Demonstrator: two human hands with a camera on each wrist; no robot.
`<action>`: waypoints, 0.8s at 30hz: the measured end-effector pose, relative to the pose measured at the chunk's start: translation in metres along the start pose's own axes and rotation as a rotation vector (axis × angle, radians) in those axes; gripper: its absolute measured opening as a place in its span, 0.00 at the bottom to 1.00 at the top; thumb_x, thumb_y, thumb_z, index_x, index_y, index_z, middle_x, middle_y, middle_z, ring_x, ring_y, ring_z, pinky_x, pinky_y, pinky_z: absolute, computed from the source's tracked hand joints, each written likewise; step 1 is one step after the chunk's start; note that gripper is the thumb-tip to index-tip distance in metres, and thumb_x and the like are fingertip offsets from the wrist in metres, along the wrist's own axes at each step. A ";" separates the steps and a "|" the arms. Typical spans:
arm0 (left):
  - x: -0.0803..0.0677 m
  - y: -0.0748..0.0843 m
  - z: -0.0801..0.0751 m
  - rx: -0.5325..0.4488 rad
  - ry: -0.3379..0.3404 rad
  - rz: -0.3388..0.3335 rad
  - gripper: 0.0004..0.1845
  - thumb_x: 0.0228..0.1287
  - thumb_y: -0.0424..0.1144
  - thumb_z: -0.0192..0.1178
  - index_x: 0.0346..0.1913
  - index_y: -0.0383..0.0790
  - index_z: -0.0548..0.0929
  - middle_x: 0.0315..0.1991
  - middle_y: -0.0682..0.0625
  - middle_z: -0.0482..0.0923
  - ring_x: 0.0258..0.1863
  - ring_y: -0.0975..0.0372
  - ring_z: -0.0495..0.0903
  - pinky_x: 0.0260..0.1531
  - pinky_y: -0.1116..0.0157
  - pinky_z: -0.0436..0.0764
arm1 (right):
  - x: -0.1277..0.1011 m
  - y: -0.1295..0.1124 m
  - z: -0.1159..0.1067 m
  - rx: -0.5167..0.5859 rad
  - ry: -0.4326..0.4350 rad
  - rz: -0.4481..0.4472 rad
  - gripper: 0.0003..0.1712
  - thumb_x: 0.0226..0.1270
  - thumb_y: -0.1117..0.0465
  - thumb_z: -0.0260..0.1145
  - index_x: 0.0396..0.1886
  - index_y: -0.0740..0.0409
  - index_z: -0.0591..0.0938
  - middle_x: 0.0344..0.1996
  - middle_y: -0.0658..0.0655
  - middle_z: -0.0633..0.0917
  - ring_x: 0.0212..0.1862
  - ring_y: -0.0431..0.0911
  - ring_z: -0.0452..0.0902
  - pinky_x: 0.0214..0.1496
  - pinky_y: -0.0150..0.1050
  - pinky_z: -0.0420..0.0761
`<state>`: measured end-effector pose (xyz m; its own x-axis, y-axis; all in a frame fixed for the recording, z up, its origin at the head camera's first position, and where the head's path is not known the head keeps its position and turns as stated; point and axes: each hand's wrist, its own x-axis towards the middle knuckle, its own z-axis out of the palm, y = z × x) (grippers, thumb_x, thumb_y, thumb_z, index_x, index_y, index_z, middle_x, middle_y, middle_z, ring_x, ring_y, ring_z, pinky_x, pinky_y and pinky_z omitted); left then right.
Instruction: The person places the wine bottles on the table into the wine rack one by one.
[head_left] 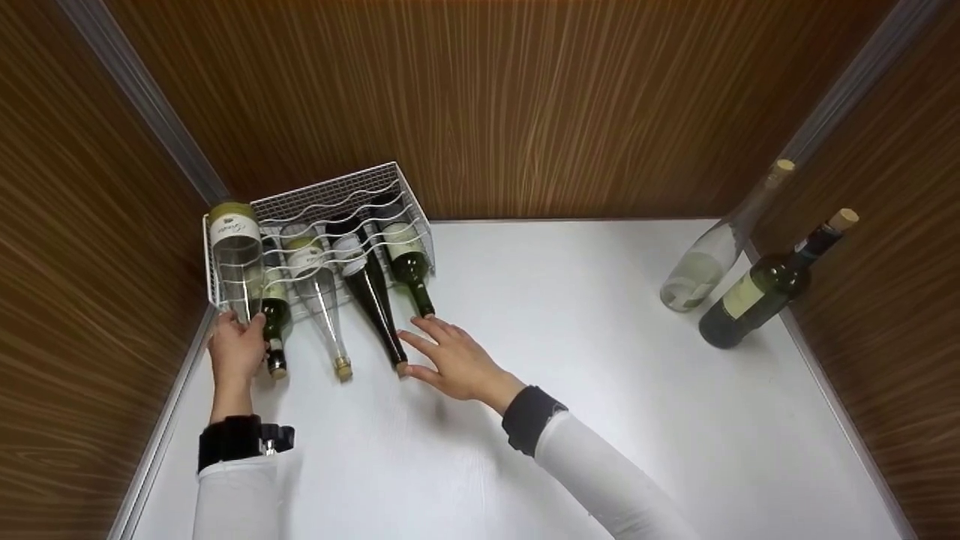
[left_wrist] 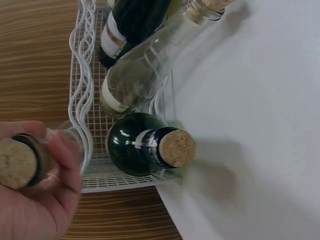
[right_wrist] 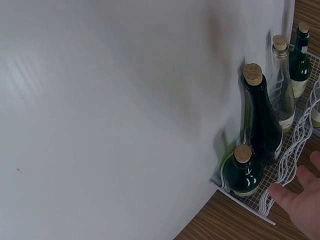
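Observation:
My left hand grips a clear glass bottle by its neck, and the bottle's gold-rimmed base points to the back over the left end of a white wire rack. In the left wrist view its cork shows close by the fingers. Below and beside it in the rack lie a green bottle, another clear bottle, a long dark bottle and a green bottle with a pale label. My right hand is spread by the necks of the two right-hand bottles, fingers loosely extended, gripping nothing.
Two corked bottles stand upright at the right: a clear one and a dark green one. The white table is enclosed by wood-grain panels at the back and both sides. The rack stands against the back left corner.

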<state>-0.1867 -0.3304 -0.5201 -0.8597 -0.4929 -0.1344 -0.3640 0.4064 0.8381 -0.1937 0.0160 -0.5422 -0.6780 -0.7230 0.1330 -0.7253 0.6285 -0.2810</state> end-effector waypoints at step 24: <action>-0.014 0.022 0.005 0.319 0.075 0.068 0.51 0.69 0.50 0.60 0.76 0.27 0.38 0.69 0.21 0.47 0.68 0.32 0.53 0.61 0.39 0.63 | -0.021 0.021 -0.003 0.038 0.022 0.059 0.34 0.77 0.39 0.48 0.77 0.47 0.61 0.74 0.57 0.60 0.74 0.55 0.53 0.71 0.55 0.60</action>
<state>-0.1846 -0.3109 -0.5025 -0.8612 -0.5070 -0.0346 -0.4110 0.6549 0.6342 -0.1951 0.0455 -0.5480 -0.7220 -0.6785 0.1355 -0.6794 0.6582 -0.3243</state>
